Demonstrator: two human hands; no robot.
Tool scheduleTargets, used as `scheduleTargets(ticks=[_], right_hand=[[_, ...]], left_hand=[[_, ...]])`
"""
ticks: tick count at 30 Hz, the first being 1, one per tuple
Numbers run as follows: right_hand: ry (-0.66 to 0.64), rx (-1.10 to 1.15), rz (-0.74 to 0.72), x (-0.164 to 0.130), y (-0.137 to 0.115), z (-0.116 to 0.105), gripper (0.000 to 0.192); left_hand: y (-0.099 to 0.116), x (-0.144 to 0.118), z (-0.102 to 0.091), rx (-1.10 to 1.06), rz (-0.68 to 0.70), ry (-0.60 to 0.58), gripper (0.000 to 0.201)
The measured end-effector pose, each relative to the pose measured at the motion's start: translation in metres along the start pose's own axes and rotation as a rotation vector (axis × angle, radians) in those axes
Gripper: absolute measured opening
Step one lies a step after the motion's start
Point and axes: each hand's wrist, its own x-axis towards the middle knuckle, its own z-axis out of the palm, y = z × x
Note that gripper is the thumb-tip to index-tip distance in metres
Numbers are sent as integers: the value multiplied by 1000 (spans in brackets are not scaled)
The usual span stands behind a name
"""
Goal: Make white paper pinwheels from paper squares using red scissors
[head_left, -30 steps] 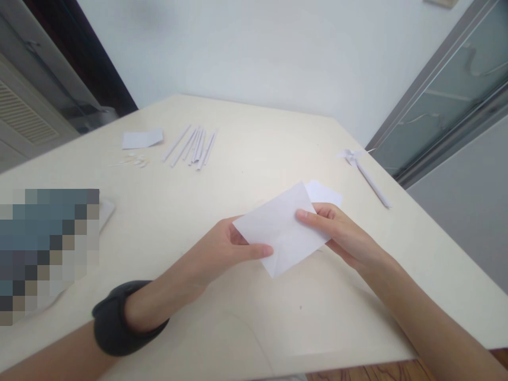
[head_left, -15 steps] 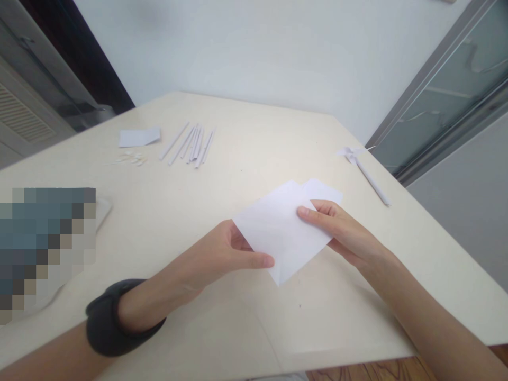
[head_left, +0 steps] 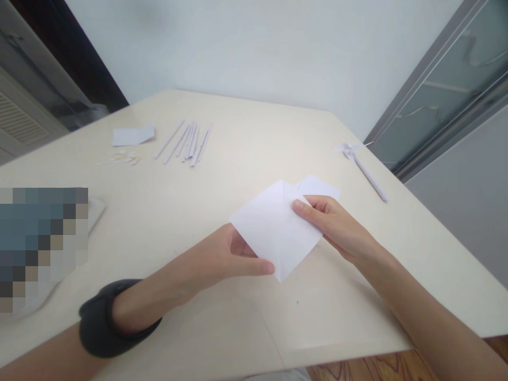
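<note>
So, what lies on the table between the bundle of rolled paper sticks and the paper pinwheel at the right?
In the head view, nothing: between the paper sticks and the pinwheel the table is bare.

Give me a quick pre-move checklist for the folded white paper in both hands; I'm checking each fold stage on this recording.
1. Left hand grips the folded paper at its lower edge: ok.
2. Right hand pinches its right side, thumb on top: ok.
3. Centre crease visible down the paper: ok.
4. Edges aligned underneath: cannot tell, hidden.
5. Second white sheet lies behind the paper on the table; whether they touch: cannot tell.
6. Paper pinwheel and rolled sticks lie apart from the hands: ok.
</note>
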Motion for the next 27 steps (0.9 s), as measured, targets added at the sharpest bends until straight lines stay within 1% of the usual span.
scheduleTargets(ticks=[3, 5, 8, 11, 16, 19, 24, 27], right_hand=[[3, 25, -13, 0, 0, 3, 38], [24, 30, -7, 0, 1, 5, 38], [46, 36, 7, 0, 2, 6, 37], [51, 42, 5, 0, 3, 5, 37], [54, 46, 1, -1, 0, 5, 37], [54, 46, -9, -1, 0, 5, 37], [75, 22, -21, 0, 1, 3, 38], [100, -28, -27, 0, 0, 1, 37]], left_hand=[[-4, 2, 3, 36, 2, 16, 50], [-7, 3, 4, 49, 8, -19, 44], [-8, 3, 4, 79, 4, -52, 25], [-8, 2, 4, 127, -7, -31, 9], [-8, 1, 5, 165, -23, 7, 9], [-9, 2, 5, 169, -18, 7, 7], [-11, 4, 3, 169, 24, -48, 6], [-9, 5, 1, 213, 18, -89, 7]])
